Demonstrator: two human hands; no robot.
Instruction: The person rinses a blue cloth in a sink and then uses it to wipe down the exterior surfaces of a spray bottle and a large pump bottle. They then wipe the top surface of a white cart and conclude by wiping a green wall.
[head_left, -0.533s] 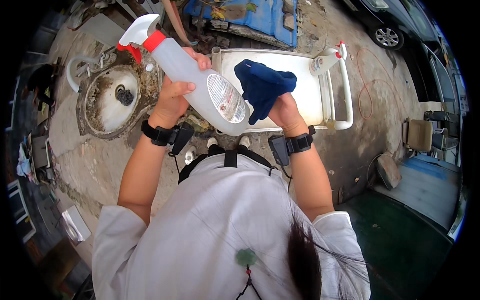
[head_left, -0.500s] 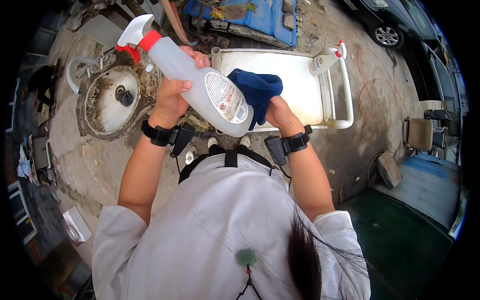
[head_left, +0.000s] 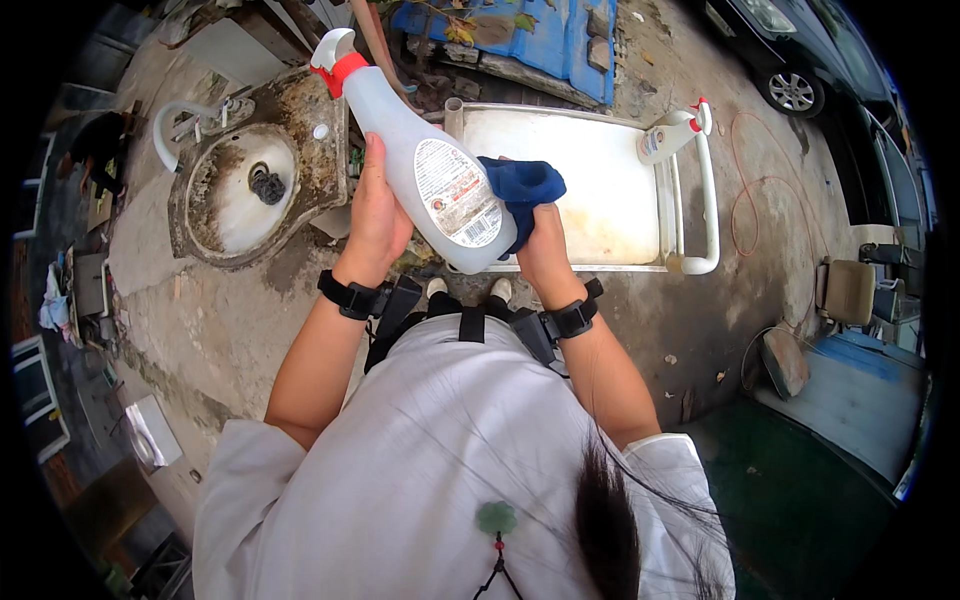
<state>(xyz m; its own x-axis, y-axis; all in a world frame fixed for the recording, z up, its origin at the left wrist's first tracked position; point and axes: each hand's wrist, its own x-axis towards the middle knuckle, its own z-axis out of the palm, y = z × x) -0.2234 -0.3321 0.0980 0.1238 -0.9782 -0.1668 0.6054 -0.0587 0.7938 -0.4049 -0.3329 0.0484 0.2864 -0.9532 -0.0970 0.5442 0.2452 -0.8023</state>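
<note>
A large translucent spray bottle (head_left: 390,118) with a red-and-white trigger head tilts in front of me, its head up to the left. An oval, brown-smudged label (head_left: 457,190) faces me. My left hand (head_left: 378,215) holds the bottle from its left side, thumb along the edge; the other fingers are mostly hidden behind it. Bunched in my right hand (head_left: 543,245) is a dark blue cloth (head_left: 528,184), pressed to the right side of the bottle near its base. The fingers of that hand are partly covered by the cloth.
Beyond the bottle stands a white-topped cart (head_left: 600,215) with a white handle (head_left: 708,200); a smaller spray bottle (head_left: 668,138) is on it. Left is a grimy sink (head_left: 225,225) with a curved faucet (head_left: 165,140). A dark car (head_left: 800,75) is at far right.
My left thumb has moved off the bottle's front to its side. The bottle stands a little steeper. My right hand and the cloth have shifted slightly down and left along it.
</note>
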